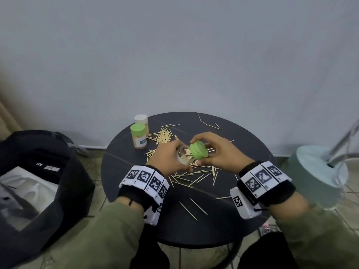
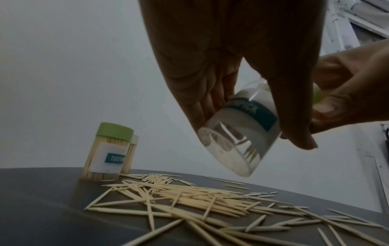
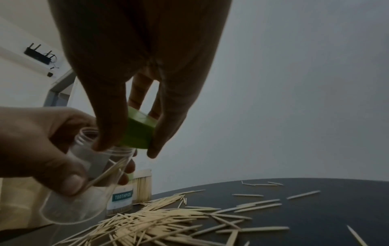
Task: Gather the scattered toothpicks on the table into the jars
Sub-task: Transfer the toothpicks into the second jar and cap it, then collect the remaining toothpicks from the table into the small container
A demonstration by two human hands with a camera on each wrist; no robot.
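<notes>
A clear toothpick jar [image 1: 183, 156] with a "TOOTHPICK" label [image 2: 252, 114] is tilted above the round dark table [image 1: 242, 140]. My left hand [image 1: 174, 154] grips it around the body. Only a few toothpicks lie inside the jar [image 3: 88, 183]. Its threaded mouth is uncovered. My right hand [image 1: 197, 152] pinches the green lid [image 1: 200, 150] right beside that mouth. In the right wrist view the lid [image 3: 139, 131] sits between thumb and fingers. Scattered toothpicks [image 1: 165, 135] lie in a heap under both hands and spread over the table [image 2: 189, 199].
Two full jars stand at the table's back left: a green-lidded jar [image 1: 138, 136] and a white-lidded jar [image 1: 141, 119] behind it. A black bag [image 1: 38, 171] sits on the floor at left. At right is a pale green round base [image 1: 314, 171]. A wall stands close behind the table.
</notes>
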